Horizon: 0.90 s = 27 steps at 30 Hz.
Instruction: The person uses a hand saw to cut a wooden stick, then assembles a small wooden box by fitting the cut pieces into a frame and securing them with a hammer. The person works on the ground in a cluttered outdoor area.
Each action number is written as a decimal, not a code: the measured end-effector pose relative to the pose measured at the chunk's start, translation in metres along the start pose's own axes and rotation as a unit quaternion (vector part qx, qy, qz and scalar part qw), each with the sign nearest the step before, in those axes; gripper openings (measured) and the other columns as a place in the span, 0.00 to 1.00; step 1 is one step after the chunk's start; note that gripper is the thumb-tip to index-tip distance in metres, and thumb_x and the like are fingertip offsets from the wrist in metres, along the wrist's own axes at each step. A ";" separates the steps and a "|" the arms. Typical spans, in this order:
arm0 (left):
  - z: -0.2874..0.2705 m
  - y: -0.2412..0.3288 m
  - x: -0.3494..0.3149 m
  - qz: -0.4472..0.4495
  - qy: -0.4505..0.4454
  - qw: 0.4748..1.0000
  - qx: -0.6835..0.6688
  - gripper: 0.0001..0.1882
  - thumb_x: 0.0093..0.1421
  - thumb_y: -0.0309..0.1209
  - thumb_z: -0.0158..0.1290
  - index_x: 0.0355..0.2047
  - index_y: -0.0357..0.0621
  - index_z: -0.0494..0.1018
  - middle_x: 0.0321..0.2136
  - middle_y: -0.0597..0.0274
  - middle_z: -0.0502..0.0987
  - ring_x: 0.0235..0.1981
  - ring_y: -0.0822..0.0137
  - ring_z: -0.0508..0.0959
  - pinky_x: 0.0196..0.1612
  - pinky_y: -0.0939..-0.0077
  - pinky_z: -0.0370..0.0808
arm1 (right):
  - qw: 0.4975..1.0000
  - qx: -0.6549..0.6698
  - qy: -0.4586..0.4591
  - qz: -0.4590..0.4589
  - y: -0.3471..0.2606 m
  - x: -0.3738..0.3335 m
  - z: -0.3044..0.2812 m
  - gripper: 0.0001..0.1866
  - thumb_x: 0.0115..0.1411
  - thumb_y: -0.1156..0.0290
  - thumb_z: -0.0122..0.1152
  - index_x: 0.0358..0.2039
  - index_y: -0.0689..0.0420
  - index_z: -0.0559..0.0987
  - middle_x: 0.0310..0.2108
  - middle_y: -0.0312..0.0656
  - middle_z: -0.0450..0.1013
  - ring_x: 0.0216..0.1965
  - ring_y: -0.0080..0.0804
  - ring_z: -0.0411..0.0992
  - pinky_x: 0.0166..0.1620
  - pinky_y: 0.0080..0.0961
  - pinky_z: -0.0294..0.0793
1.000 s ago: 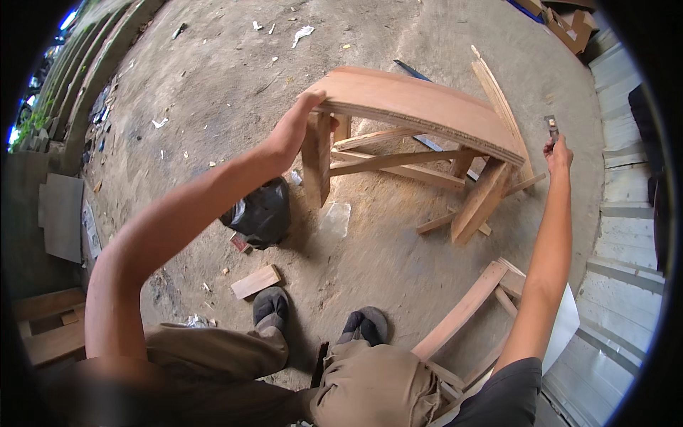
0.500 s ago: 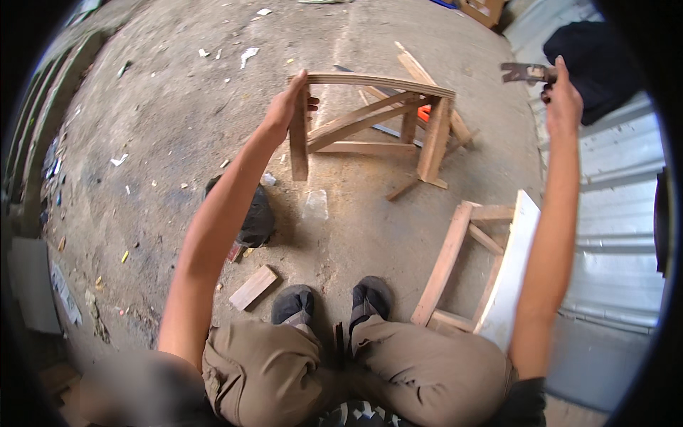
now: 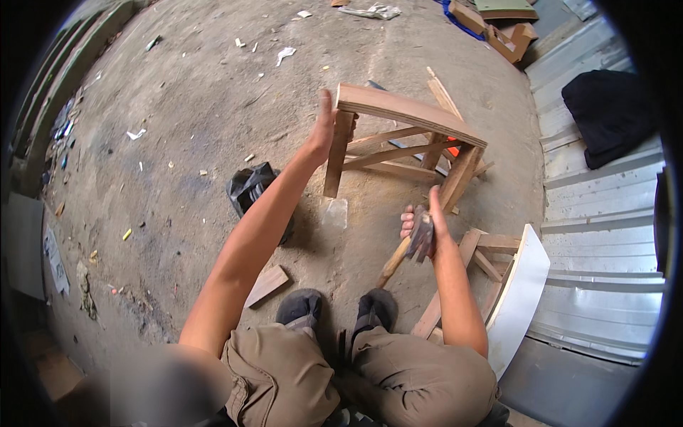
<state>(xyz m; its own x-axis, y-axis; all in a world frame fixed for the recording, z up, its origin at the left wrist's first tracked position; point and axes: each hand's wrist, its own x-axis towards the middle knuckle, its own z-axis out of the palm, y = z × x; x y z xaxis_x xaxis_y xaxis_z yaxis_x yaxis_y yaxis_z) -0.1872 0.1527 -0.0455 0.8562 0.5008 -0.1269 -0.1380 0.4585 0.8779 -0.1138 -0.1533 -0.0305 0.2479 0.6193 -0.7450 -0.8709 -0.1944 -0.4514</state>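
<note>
A wooden stool (image 3: 407, 127) with a flat top board and cross braces stands on the dirt floor ahead of me. My left hand (image 3: 325, 132) grips the stool's near left corner, at the top of one leg. My right hand (image 3: 423, 226) is closed on a hammer (image 3: 407, 246) with a wooden handle, its metal head up by my fingers, and it sits low, just in front of the stool's near right leg (image 3: 455, 181). My shoes (image 3: 334, 309) show below.
A second wooden frame (image 3: 469, 274) lies on its side at my right, beside a white board (image 3: 519, 295). A black bag (image 3: 250, 188) and a small wood offcut (image 3: 267, 285) lie on the left. Corrugated metal sheeting (image 3: 597, 235) runs along the right; scraps at the back.
My right hand came down from high on the right, with the hammer, to the stool's near right leg. My left hand kept its hold on the stool, which now looks closer.
</note>
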 end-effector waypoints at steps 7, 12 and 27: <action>0.027 -0.004 -0.011 0.070 0.121 0.990 0.013 0.34 0.60 0.61 0.48 0.29 0.36 0.75 0.22 0.65 0.72 0.25 0.73 0.69 0.28 0.74 0.66 | 0.997 -0.013 0.014 0.080 0.065 0.007 0.003 0.56 0.40 0.14 0.45 0.39 0.63 0.72 0.14 0.27 0.57 0.15 0.21 0.58 0.23 0.18 0.60; 0.064 -0.011 -0.049 0.158 0.159 0.969 0.104 0.29 0.61 0.56 0.51 0.30 0.35 0.72 0.22 0.68 0.70 0.24 0.76 0.66 0.27 0.78 0.64 | 0.997 -0.048 -0.001 -0.053 0.035 -0.005 0.009 0.45 0.45 0.16 0.44 0.30 0.53 0.72 0.17 0.32 0.62 0.17 0.24 0.62 0.25 0.23 0.63; 0.129 -0.105 -0.103 0.262 -0.012 0.931 0.254 0.29 0.63 0.44 0.52 0.53 0.32 0.63 0.48 0.42 0.68 0.53 0.50 0.68 0.57 0.60 0.64 | 0.928 -0.024 -0.004 -0.371 -0.029 -0.021 -0.043 0.47 0.52 0.25 0.50 0.49 0.61 0.65 0.39 0.37 0.66 0.32 0.24 0.63 0.36 0.19 0.67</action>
<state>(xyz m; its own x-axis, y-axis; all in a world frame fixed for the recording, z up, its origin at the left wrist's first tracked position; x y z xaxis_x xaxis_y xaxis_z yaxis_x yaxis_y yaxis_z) -0.1972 -0.0416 -0.0649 0.7487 0.5388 0.3861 -0.2924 -0.2543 0.9219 -0.0756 -0.1935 -0.0234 0.7687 0.6017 -0.2168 -0.4421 0.2548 -0.8600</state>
